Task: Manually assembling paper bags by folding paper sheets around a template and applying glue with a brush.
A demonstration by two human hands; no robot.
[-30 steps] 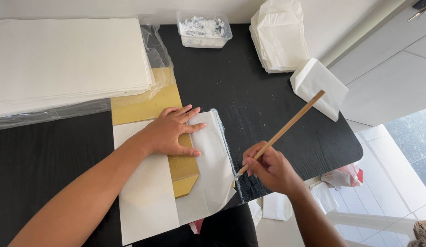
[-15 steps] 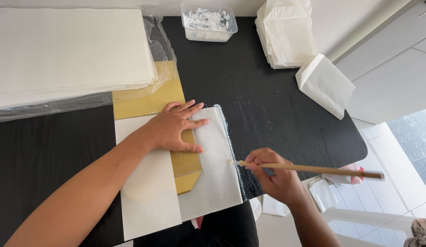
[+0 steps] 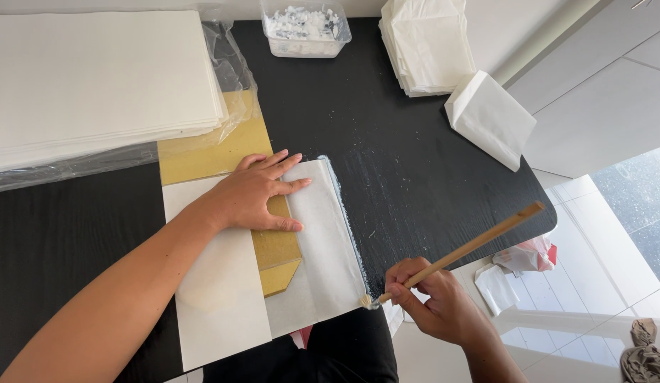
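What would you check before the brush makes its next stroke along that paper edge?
1. Left hand flat on the white paper sheet, pinning it: ok.
2. Right hand grips the wooden brush: ok.
3. Bristles at the sheet's lower right corner: ok.
4. Gold template lying under the folded sheet: ok.
5. Paste tub within reach on the black table: cannot tell.
6. Paste left on bristles: cannot tell.

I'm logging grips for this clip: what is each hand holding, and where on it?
The right hand grips a wooden brush low on its handle, near the bristles. The left hand holds nothing, lying flat on the white paper.
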